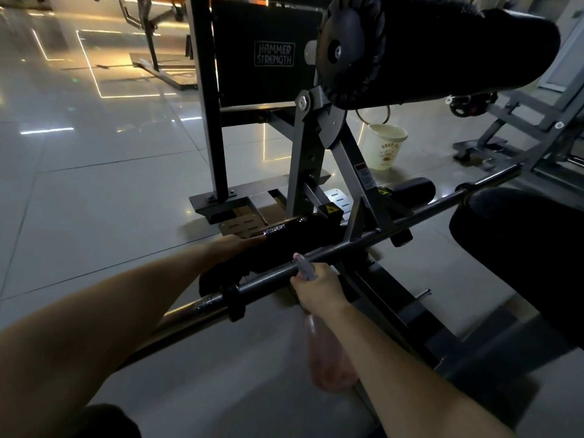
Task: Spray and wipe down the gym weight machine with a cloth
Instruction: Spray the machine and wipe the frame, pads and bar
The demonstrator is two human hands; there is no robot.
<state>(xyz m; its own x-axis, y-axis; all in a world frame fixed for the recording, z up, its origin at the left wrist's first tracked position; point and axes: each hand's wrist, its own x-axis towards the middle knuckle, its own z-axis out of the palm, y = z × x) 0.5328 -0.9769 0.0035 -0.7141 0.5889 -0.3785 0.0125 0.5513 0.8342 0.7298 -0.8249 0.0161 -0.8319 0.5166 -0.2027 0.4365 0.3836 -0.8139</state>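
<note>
Spray bottle (328, 352) hangs below the right hand (319, 289), which grips its neck, nozzle at the bar (363, 240) just past the knuckles. Left hand (235, 246) lies on the black pad (303, 232), fingers hidden, grip unclear. Can't make out the cloth. Likely the spray step; next, wipe along the bar.

from where i stand the person is bare-armed: the left forearm (110, 311) and the right forearm (410, 374) show uncovered skin from the wrist to the edge of view, plain in the dim light. the left hand (234, 247) and the right hand (319, 289) are bare as well, though the left one's fingers are lost in shadow. low in the near left corner a rounded patch of dark garment (104, 422) shows, too dim to tell which piece of clothing.
</note>
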